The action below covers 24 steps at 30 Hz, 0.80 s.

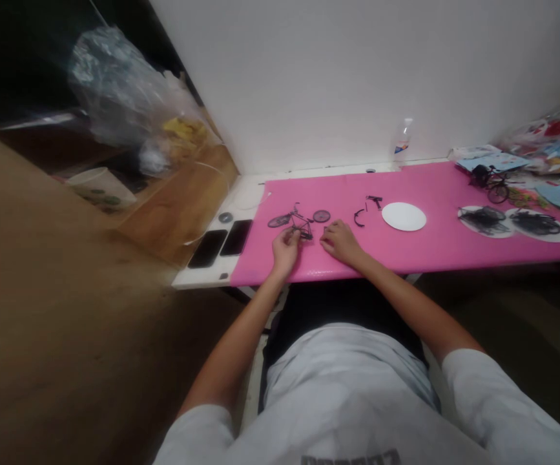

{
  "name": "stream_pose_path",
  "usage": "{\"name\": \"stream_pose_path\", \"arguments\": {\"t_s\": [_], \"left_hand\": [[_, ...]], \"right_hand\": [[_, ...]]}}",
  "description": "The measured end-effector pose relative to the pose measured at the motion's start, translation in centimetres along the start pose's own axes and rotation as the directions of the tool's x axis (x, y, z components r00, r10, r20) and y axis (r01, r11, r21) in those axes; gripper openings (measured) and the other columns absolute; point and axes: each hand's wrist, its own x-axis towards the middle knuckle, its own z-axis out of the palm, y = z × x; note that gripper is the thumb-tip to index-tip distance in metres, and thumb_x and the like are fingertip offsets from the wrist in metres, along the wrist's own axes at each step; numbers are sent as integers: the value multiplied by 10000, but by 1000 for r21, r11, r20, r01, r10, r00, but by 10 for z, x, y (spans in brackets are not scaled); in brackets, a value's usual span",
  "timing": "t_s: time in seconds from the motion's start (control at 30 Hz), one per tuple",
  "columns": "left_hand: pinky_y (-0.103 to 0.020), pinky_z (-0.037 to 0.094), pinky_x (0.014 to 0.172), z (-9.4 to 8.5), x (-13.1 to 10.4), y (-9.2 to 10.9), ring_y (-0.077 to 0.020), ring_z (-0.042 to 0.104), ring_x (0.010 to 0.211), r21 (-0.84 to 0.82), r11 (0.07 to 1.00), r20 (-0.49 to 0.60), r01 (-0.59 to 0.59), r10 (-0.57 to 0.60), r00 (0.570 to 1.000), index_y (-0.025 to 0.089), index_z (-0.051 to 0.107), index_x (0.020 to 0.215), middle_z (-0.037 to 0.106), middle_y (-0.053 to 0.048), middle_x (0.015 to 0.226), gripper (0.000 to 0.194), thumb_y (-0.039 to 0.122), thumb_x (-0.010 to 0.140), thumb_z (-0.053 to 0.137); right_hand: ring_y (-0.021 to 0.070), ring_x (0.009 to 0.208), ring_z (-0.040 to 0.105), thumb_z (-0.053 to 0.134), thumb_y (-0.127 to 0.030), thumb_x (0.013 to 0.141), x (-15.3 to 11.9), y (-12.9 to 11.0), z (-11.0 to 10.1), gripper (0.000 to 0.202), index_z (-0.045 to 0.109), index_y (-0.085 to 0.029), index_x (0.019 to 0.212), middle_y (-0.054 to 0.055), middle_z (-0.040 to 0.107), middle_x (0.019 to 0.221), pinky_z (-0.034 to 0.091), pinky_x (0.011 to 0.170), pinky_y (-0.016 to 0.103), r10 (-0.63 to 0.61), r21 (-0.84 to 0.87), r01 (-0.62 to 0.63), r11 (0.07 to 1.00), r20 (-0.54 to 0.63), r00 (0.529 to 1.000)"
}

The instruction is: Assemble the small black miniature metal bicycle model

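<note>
My left hand (285, 250) pinches the lower part of a small black toy bicycle (301, 223), which has one wheel (280, 221) attached at its left end. A loose toy wheel (321, 216) lies just right of the bicycle. My right hand (342, 241) rests on the pink cover (289, 190) with its fingers curled together; what they hold, if anything, is too small to make out. Beyond that hand lie a curved black part (358, 218) and a black angular part (375, 201). A white plate (404, 216) sits to their right.
Two phones (208, 249) lie at the table's left end, near a small round object (225, 217). On the right, two plates (541, 226) bear dark parts, with an assembled toy bicycle (495, 184) behind. A plastic bottle (402, 143) stands by the wall; bags (551, 139) crowd the far right.
</note>
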Motion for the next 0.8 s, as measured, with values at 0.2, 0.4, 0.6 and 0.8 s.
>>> {"name": "stream_pose_path", "arguments": {"t_s": [0.2, 0.4, 0.6, 0.8], "left_hand": [[-331, 609, 819, -1, 0, -2, -221, 765, 898, 11, 1000, -1, -27, 27, 1000, 117, 759, 1138, 799, -165, 1106, 433, 465, 888, 817], [-337, 616, 818, 1, -1, 0, -220, 766, 882, -9, 999, 4, -32, 32, 999, 119, 759, 1124, 798, -155, 1072, 428, 468, 884, 823], [-345, 625, 836, 3, -1, 0, -226, 772, 897, 8, 999, -3, -35, 35, 999, 122, 760, 1121, 803, -153, 1079, 417, 460, 885, 827], [-351, 631, 855, 2, -1, -1, -241, 775, 951, 16, 999, 1, -49, 49, 999, 131, 769, 1115, 795, -149, 1084, 403, 454, 885, 839]], "right_hand": [[324, 1205, 495, 658, -275, 1068, 1, 2, 1, 199, 844, -225, 1022, 105, 759, 1090, 394, 1024, 459, 1, -4, -1, 1000, 14, 1000], [323, 1208, 493, 674, -268, 1072, 2, 4, -2, 187, 843, -211, 1018, 115, 751, 1153, 403, 1041, 475, 6, -3, -6, 1000, 32, 999], [334, 1210, 494, 652, -228, 1069, 5, 6, -4, 189, 823, -192, 998, 144, 735, 1178, 403, 1028, 484, 6, -42, -2, 999, 85, 996], [334, 1176, 492, 614, -215, 1078, 5, 2, -4, 166, 770, -164, 1062, 163, 702, 1225, 412, 1007, 466, 22, -70, -15, 997, 89, 996]]}}
